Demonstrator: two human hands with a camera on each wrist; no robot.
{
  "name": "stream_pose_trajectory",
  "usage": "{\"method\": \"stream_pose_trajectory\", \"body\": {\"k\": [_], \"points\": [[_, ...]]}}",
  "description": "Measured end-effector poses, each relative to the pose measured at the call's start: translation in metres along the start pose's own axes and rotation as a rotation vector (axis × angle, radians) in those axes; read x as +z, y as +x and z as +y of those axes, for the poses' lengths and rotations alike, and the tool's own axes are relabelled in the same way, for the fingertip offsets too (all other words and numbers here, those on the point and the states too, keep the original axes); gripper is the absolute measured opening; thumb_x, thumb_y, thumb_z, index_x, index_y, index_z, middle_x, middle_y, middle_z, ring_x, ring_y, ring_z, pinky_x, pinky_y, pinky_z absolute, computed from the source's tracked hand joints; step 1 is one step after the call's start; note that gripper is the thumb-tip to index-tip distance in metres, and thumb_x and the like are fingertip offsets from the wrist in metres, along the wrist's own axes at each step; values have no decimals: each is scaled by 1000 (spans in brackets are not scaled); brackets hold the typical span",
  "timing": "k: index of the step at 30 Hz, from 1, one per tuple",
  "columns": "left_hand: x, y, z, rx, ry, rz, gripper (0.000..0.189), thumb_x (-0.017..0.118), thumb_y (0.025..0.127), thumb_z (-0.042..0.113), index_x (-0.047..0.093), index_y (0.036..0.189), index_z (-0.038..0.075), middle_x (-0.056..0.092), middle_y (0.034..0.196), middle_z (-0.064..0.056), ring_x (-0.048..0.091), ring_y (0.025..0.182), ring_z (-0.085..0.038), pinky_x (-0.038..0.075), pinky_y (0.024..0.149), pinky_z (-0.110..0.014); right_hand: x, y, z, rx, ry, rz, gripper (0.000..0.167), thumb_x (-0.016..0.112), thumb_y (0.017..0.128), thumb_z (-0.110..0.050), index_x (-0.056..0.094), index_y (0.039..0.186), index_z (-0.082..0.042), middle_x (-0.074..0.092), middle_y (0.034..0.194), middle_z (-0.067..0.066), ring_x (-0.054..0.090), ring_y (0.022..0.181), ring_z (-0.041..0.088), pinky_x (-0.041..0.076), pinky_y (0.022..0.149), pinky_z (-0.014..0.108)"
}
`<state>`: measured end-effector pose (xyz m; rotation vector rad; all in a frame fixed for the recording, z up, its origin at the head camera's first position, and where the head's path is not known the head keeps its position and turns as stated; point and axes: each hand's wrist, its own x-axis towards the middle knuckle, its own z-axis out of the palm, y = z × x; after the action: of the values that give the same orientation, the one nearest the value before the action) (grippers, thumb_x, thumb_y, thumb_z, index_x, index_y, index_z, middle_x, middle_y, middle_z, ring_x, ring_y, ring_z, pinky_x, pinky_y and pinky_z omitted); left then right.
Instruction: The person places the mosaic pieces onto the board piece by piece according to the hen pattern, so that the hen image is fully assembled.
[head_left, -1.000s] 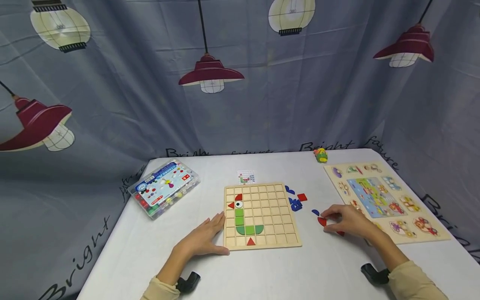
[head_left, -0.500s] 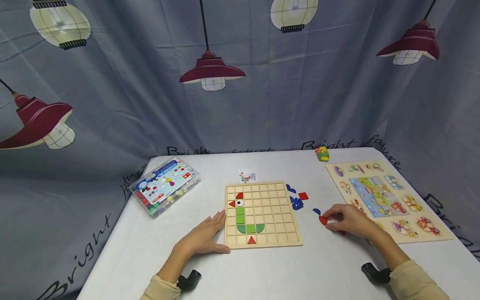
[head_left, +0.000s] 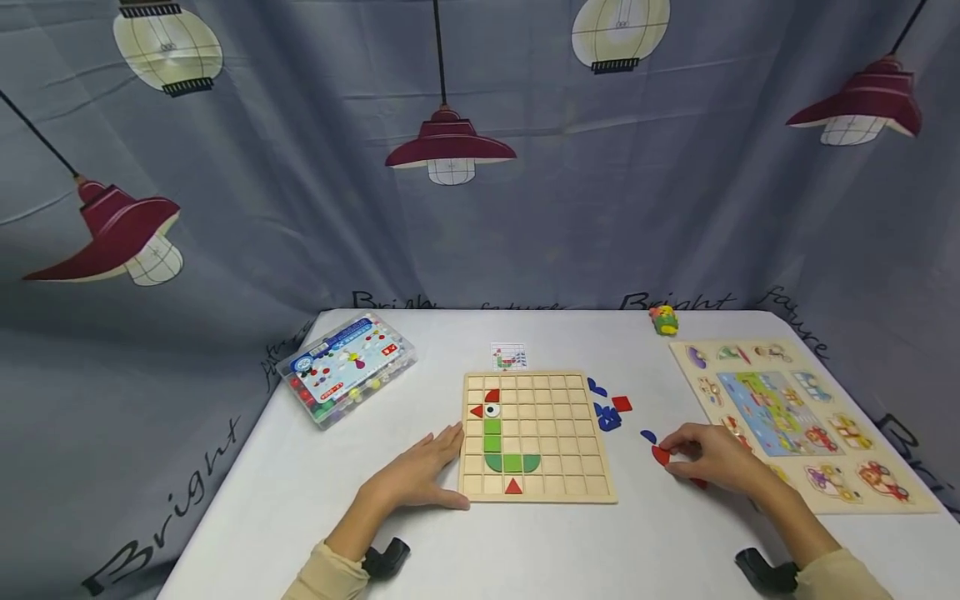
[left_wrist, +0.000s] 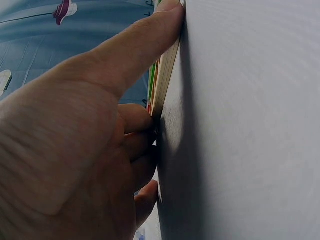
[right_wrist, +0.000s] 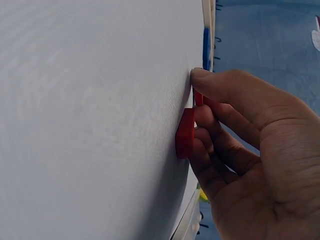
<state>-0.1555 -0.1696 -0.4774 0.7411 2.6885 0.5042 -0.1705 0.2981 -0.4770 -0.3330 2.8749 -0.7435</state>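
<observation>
A wooden grid board [head_left: 558, 433] lies mid-table, with red, green and white pieces set in its left part. My left hand [head_left: 420, 473] rests flat on the table at the board's left edge; its fingers are fairly straight, and the thumb [left_wrist: 142, 42] touches the near corner. On the right, my right hand [head_left: 716, 457] pinches a red rounded piece [head_left: 659, 455] at the table between thumb and fingers. Another red piece [right_wrist: 185, 134] lies under the curled fingers, partly hidden in the head view. Just beyond is a blue half-round piece [head_left: 648, 436].
Blue pieces [head_left: 608, 417] and a red square [head_left: 622, 403] lie right of the board. A small picture card [head_left: 509, 356] lies behind it. A clear plastic case [head_left: 348, 367] stands back left, a picture puzzle board [head_left: 795, 483] at right, and a small toy figure [head_left: 664, 320] at the back.
The head view has shifted, so everything sits a little further right in it. Both hands keep almost the same places, the right one still at the red rounded piece.
</observation>
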Motion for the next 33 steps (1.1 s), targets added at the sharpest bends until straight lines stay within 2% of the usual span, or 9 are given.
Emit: {"method": "stream_pose_trajectory", "body": {"k": [8, 15, 21, 23, 28, 33], "points": [[0, 2, 1, -8, 14, -11, 109, 72, 75, 63, 27, 153, 3, 20, 163, -9, 20, 151, -24, 20, 125, -44, 0, -4, -2, 9, 4, 19, 30, 84, 71, -23, 74, 98, -13, 70, 94, -1, 56, 85, 14, 53, 73, 21], [0, 1, 1, -13, 3, -13, 109, 72, 74, 63, 26, 153, 3, 19, 164, -9, 20, 151, -24, 20, 125, -45, -1, 3, -18, -34, -2, 26, 26, 83, 72, -22, 74, 96, -15, 71, 98, 2, 58, 88, 16, 57, 83, 39], [2, 1, 0, -17, -4, -15, 109, 72, 75, 63, 26, 153, 4, 19, 164, -9, 20, 151, -24, 20, 125, -45, 1, 12, -35, -113, 24, 24, 24, 82, 73, -19, 74, 96, -16, 68, 91, -7, 55, 82, 11, 53, 73, 23], [2, 1, 0, -22, -10, -14, 109, 72, 75, 63, 26, 153, 4, 19, 164, -8, 20, 151, -24, 20, 125, -46, 2, 17, -40, -150, 36, 21, 24, 82, 73, -18, 74, 96, -16, 68, 89, -8, 54, 79, 10, 51, 69, 21], [2, 1, 0, -23, -22, -14, 109, 72, 74, 63, 26, 153, 4, 19, 164, -9, 20, 151, -24, 20, 125, -46, 7, 25, -50, -221, 37, 17, 23, 82, 73, -18, 75, 95, -17, 69, 92, -8, 54, 80, 7, 52, 70, 20], [1, 1, 1, -16, -19, -11, 109, 72, 75, 63, 26, 153, 3, 19, 164, -9, 21, 151, -25, 20, 125, -46, 11, 30, -57, -247, 45, -8, 22, 81, 74, -18, 75, 95, -18, 70, 96, -6, 55, 82, 9, 53, 72, 20]]}}
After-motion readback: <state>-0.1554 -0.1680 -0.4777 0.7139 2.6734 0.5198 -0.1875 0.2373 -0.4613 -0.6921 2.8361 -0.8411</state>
